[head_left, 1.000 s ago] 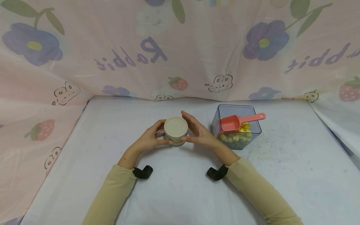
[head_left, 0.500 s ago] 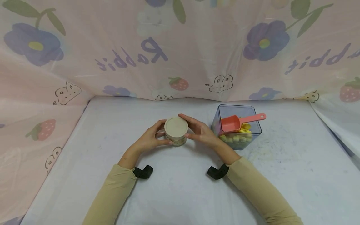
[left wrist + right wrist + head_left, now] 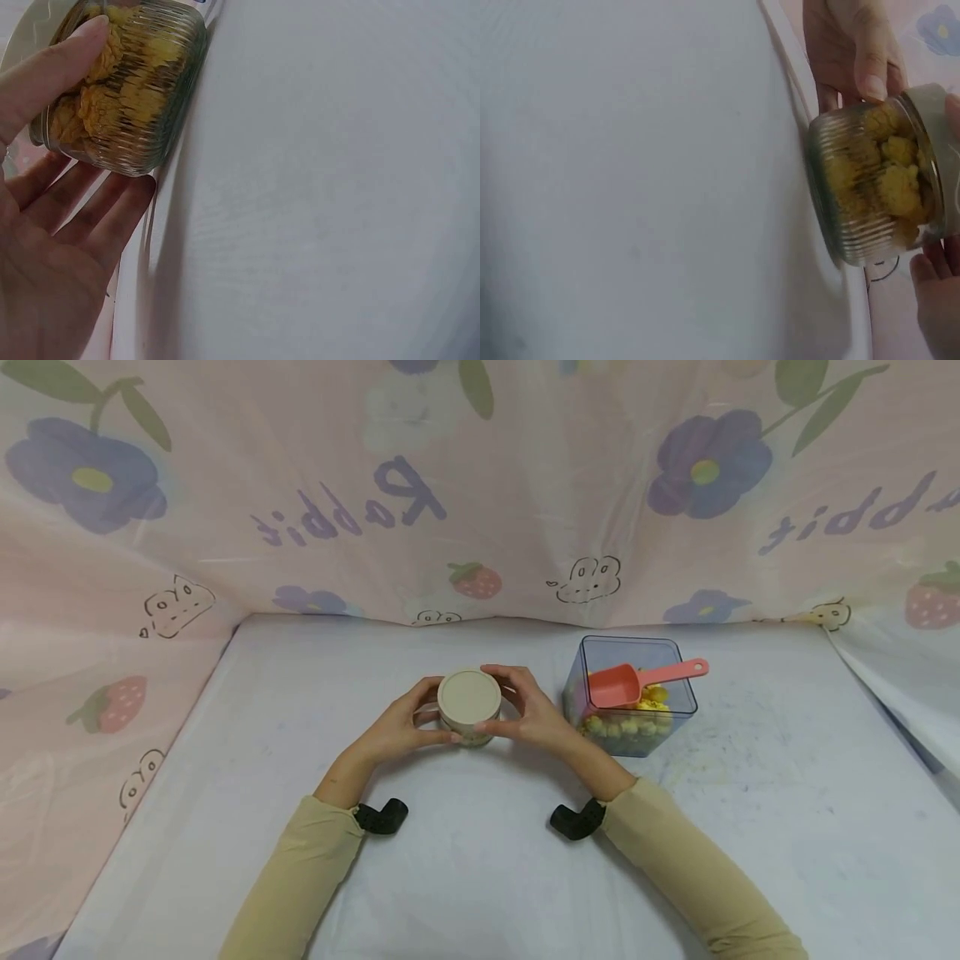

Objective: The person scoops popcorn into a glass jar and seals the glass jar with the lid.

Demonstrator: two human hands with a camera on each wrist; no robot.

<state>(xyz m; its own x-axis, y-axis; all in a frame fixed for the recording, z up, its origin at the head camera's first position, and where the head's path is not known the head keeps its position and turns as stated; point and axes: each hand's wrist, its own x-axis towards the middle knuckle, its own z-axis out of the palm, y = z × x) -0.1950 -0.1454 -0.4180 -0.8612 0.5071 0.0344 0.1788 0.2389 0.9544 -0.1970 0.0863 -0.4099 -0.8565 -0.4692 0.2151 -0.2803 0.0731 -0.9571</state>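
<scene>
A small round glass jar (image 3: 124, 90) with ribbed sides stands upright on the white table, holding yellow crumpled pieces like dried flowers. Its pale cream lid (image 3: 469, 697) sits on top. My left hand (image 3: 399, 724) grips the jar from the left, thumb against the near side of the glass and fingers around the far side. From the right, my right hand (image 3: 534, 714) holds the lid, its thumb at the near rim and its forefinger at the far rim. In the right wrist view only parts of my right fingers show, at the right edge.
Right of the hands stands a clear square container (image 3: 651, 739) with more yellow pieces inside. A coral-pink scoop (image 3: 618, 687) lies in it, handle sticking out over the right rim. A pink printed curtain (image 3: 525, 527) borders the table at the back and left.
My right fingers, spread a little off the lid at first, have closed on its rim, and the thumb has slid left along the near edge. My left hand and the jar have stayed put.
</scene>
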